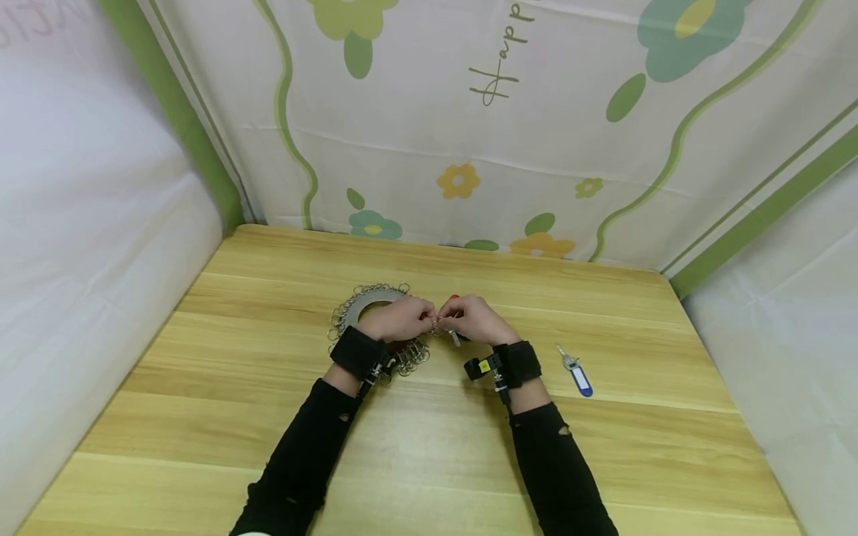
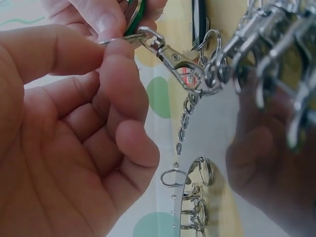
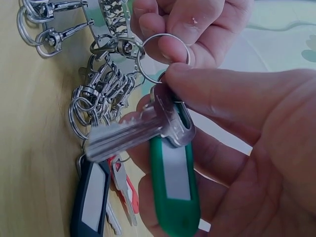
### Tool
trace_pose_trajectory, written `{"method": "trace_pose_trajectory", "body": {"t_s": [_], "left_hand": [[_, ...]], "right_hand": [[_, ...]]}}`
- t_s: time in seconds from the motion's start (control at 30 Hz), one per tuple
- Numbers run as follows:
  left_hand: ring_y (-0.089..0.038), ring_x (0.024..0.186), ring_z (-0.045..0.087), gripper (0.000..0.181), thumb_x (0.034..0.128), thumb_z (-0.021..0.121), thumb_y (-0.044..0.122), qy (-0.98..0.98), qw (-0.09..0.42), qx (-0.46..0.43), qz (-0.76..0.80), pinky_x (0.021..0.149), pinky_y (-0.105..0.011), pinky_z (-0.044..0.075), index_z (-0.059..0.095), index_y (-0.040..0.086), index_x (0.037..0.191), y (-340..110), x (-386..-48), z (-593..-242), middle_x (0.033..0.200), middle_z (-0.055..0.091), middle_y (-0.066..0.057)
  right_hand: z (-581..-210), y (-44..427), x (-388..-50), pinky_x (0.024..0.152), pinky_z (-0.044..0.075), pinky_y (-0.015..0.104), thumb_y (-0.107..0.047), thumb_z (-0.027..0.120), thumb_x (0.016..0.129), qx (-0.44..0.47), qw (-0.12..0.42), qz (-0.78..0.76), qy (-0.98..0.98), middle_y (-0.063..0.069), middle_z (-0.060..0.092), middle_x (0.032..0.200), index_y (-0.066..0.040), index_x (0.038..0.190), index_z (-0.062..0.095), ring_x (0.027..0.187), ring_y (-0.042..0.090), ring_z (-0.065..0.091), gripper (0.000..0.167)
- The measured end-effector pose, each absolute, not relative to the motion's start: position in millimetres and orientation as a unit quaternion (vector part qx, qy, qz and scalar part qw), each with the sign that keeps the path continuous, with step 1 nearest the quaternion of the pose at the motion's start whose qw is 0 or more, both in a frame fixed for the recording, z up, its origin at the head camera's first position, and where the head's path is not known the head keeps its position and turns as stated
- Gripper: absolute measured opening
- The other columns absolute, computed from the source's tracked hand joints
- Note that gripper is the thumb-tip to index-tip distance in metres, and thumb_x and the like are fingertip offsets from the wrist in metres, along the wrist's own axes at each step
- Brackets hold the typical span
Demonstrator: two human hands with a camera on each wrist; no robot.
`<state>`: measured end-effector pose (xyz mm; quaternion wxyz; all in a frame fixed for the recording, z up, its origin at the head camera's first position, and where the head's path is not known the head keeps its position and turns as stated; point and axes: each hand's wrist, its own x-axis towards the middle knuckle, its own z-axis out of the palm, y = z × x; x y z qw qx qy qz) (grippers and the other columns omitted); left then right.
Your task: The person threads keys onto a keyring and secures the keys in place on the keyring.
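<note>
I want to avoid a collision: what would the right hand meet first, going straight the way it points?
Probably the bare left hand, just opposite in the head view; depth is unclear.

Head view high, forward-down over table (image 1: 415, 461); both wrist views close, sharing key ring (image 3: 164, 34).

Wood tbl (image 1: 429, 447); flowered cloth (image 1: 402, 112) w/ lettering (image 1: 503, 52) behind.

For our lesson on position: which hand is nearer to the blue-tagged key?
Right. The right hand is left of the blue-tagged key; the left hand is farther left, beyond the right hand.
</note>
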<state>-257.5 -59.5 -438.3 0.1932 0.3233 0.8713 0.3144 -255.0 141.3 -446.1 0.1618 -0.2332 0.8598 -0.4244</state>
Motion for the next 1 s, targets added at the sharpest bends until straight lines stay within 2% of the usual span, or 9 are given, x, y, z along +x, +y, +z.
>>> {"method": "trace_pose_trajectory", "body": {"t_s": [0.17,0.43,0.73,1.0], "left_hand": [[-0.011,0.05,0.039,0.024,0.1006,0.044,0.014,0.872,0.192,0.328,0.309,0.058,-0.025,0.036,0.063,0.001,0.092,-58.5,-257.6,-438.5,0.068,0.048,0.0],[-0.011,0.051,0.041,0.021,0.0982,0.047,0.012,0.872,0.185,0.33,0.31,0.058,-0.025,0.036,0.055,0.01,0.079,-56.0,-255.2,-435.5,0.065,0.044,0.001],[-0.011,0.05,0.035,0.021,0.0949,0.049,0.009,0.88,0.171,0.309,0.317,0.058,-0.025,0.033,0.051,0.01,0.074,-55.5,-252.9,-435.8,0.062,0.039,0.001],[-0.01,0.049,0.034,0.022,0.0919,0.051,0.007,0.892,0.144,0.311,0.296,0.055,-0.023,0.031,0.049,0.011,0.07,-53.0,-254.0,-437.2,0.059,0.037,0.002]], "right_hand": [[-446.8,141.9,-254.6,0.071,0.05,0.033,-0.009,0.061,0.093,-0.235,0.161,-0.422,0.861,0.0,0.066,0.091,-0.014,0.092,0.073,0.081,0.017,0.061,0.013],[-447.2,141.3,-253.7,0.07,0.049,0.032,-0.01,0.062,0.092,-0.226,0.164,-0.421,0.863,0.0,0.066,0.09,-0.014,0.092,0.073,0.08,0.017,0.06,0.012],[-448.2,141.5,-254.0,0.057,0.045,0.031,-0.014,0.062,0.092,-0.195,0.145,-0.42,0.875,0.001,0.065,0.082,-0.013,0.093,0.071,0.064,0.018,0.056,0.009],[-447.2,137.6,-254.2,0.055,0.043,0.029,-0.011,0.062,0.09,-0.188,0.165,-0.423,0.871,0.004,0.064,0.079,-0.009,0.093,0.069,0.062,0.019,0.055,0.007]]}}
